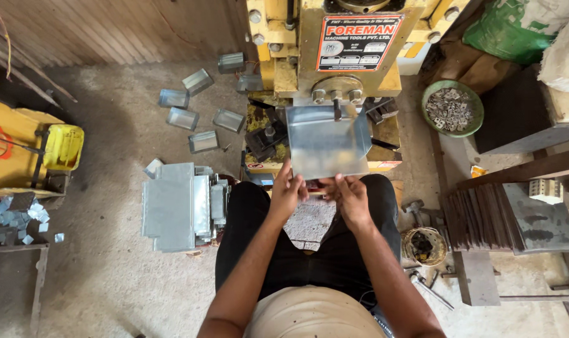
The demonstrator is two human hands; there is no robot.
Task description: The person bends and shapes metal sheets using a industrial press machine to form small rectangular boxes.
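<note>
Below the yellow press (pixel 334 59), our left hand (pixel 287 193) and right hand (pixel 350 197) grip the folded metal sheet (pixel 327 143) by its near edge, keeping fingers clear of the punch.

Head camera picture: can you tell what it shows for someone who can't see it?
Seen from above, a seated person's left hand and right hand hold a folded metal sheet under a yellow press machine. More folded pieces lie scattered on the floor, beside a stack of metal sheets.

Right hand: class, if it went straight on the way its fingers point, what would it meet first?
The right hand already grips the near edge of the folded metal sheet. Straight on, past the sheet, probably comes the yellow press, though depth is hard to judge from above.
</note>
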